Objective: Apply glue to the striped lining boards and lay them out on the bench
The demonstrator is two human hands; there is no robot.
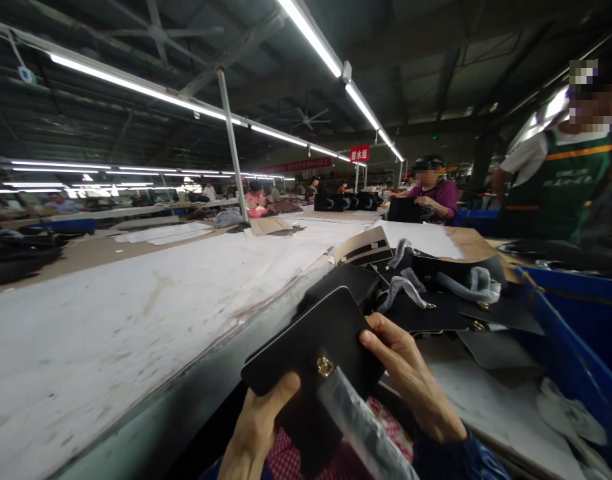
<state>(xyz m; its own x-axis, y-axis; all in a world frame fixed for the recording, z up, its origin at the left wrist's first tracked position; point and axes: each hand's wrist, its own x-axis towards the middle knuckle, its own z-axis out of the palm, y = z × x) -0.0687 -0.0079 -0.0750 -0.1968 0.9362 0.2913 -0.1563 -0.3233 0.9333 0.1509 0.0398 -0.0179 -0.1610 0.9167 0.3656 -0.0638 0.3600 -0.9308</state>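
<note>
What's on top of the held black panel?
The black panel bears a gold fitting, a plastic-wrapped strap and the thumbs of the left hand and right hand. Its underside and whatever the strap covers are hidden.

Navy sleeves on both arms, from what I can see at my end. The right sleeve (pixel 476 461) shows best, dark and kinda creased, stopping short of the wrist so some forearm's out. The left sleeve (pixel 213 471) is just a sliver at the bottom edge. Between them I'm getting red-and-white checked cloth (pixel 290 459), can't tell what garment. Left hand (pixel 260 415) and right hand (pixel 402 355) are both bare.
</note>
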